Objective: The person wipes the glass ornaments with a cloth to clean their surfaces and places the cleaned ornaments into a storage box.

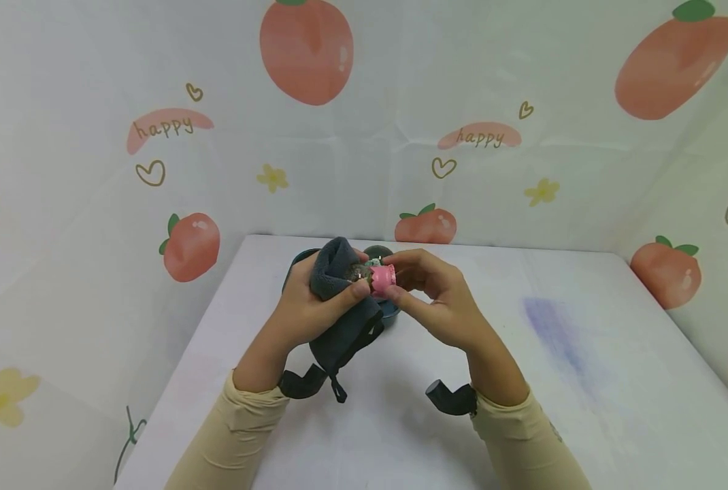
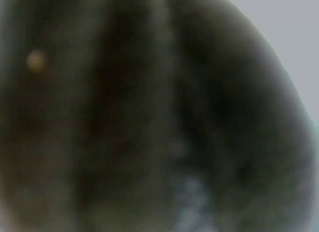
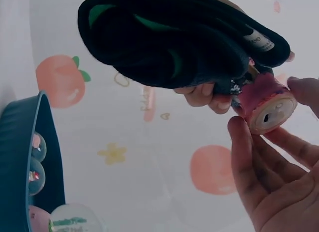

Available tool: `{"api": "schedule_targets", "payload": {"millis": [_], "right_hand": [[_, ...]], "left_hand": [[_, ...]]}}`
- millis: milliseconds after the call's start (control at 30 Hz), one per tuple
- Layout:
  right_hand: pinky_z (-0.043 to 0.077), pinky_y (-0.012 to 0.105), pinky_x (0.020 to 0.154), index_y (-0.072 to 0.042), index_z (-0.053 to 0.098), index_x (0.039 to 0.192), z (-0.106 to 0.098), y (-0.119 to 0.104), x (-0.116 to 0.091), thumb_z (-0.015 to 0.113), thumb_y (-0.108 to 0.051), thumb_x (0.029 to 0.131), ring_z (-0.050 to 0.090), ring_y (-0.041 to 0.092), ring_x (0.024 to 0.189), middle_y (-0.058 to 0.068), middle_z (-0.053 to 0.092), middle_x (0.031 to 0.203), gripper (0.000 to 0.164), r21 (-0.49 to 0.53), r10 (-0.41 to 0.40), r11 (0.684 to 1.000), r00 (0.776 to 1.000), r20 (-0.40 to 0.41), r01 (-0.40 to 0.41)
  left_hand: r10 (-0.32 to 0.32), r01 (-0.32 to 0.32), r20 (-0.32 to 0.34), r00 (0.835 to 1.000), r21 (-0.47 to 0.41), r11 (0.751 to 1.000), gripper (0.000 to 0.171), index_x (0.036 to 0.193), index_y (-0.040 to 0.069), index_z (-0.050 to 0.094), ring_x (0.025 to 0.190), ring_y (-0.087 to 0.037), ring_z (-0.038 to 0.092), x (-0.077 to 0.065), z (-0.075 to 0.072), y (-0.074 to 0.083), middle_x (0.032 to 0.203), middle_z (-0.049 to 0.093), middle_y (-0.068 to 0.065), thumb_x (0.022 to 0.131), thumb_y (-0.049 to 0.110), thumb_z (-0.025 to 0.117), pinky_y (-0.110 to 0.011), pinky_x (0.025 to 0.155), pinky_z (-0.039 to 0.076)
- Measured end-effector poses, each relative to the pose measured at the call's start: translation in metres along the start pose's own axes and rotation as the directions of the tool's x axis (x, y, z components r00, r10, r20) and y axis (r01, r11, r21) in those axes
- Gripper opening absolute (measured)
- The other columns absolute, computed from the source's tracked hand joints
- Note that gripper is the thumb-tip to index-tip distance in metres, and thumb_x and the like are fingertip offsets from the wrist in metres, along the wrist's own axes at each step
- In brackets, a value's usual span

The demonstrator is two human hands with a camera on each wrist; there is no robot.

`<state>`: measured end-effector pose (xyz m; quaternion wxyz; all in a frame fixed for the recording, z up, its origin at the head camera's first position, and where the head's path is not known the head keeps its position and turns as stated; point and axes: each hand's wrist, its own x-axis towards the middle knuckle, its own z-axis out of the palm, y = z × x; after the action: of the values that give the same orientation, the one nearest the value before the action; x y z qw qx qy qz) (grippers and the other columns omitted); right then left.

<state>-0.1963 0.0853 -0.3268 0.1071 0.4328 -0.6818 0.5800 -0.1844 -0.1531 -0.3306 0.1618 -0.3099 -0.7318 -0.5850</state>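
Observation:
My left hand (image 1: pixel 303 309) grips a folded dark grey cloth (image 1: pixel 345 333), its loop hanging low. Partly wrapped in the cloth is a small snow globe with a scalloped pink base (image 1: pixel 384 279); its globe end is tucked toward the left hand and mostly hidden. From the right, my right hand (image 1: pixel 440 296) pinches the pink base between thumb and fingers. The right wrist view shows the pale round underside (image 3: pixel 273 115) of the base facing the right palm, with the left fingertips (image 3: pixel 202 96) below the cloth. Dark blur fills most of the left wrist view.
Behind the hands on the white table (image 1: pixel 584 408) stands a blue bin (image 3: pixel 15 152), mostly covered in the head view. Several small snow globes lie in it, including a clear one (image 3: pixel 75 219). A fruit-print curtain (image 1: pixel 364 150) hangs along the table's back edge.

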Motion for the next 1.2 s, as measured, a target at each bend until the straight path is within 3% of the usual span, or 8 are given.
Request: {"api": "schedule_targets", "payload": {"millis": [200,367,633,833,1200], "right_hand": [[0.061,0.028,0.088,0.006,0.067,0.120,0.0012,-0.0012,0.0025,0.081,0.022,0.076,0.068,0.019,0.105,0.017,0.069,0.117,0.049,0.010,-0.147,0.989,0.989,-0.019,0.147],[0.060,0.027,0.094,0.006,0.067,0.113,0.0020,-0.0017,0.0027,0.080,0.023,0.074,0.065,0.021,0.113,0.021,0.065,0.121,0.045,0.000,-0.200,0.980,0.979,-0.035,0.201],[0.062,0.027,0.088,0.000,0.064,0.110,0.0033,0.0017,0.0010,0.082,0.015,0.072,0.066,0.020,0.103,0.012,0.066,0.112,0.045,-0.112,-0.113,0.988,0.992,-0.059,0.106],[0.063,0.027,0.089,0.001,0.062,0.127,0.0037,0.0003,0.0004,0.080,0.014,0.074,0.071,0.023,0.103,0.013,0.065,0.117,0.057,-0.133,-0.063,0.990,0.996,-0.067,0.054],[0.064,0.026,0.085,-0.001,0.066,0.142,0.0058,-0.0003,-0.0004,0.077,0.015,0.077,0.059,0.021,0.103,0.012,0.061,0.118,0.068,-0.108,-0.026,0.994,0.999,-0.026,0.023]], "left_hand": [[0.018,-0.018,0.008,1.000,0.000,1.000,0.063,0.123,0.006,0.072,0.095,-0.018,0.069,0.0010,-0.0006,0.0002,0.112,0.075,-0.012,0.094,0.062,0.074,-0.031,0.084,0.056],[-0.028,0.028,0.017,0.999,0.012,1.000,0.064,0.124,0.008,0.072,0.097,-0.018,0.069,0.0011,-0.0004,0.0015,0.111,0.075,-0.010,0.092,0.063,0.075,-0.031,0.086,0.056],[-0.021,0.021,0.008,1.000,0.012,1.000,0.064,0.124,0.009,0.072,0.099,-0.019,0.068,0.0002,-0.0011,0.0002,0.115,0.075,-0.007,0.093,0.065,0.073,-0.031,0.085,0.056],[-0.028,0.028,0.007,1.000,0.008,1.000,0.054,0.124,0.011,0.073,0.099,-0.019,0.067,0.0002,-0.0011,0.0000,0.116,0.075,-0.008,0.096,0.057,0.074,-0.031,0.086,0.056],[0.026,-0.026,-0.003,1.000,-0.019,0.999,0.069,0.122,0.005,0.071,0.093,-0.018,0.066,0.0005,-0.0017,0.0005,0.116,0.074,-0.014,0.094,0.068,0.070,-0.030,0.081,0.056]]}}
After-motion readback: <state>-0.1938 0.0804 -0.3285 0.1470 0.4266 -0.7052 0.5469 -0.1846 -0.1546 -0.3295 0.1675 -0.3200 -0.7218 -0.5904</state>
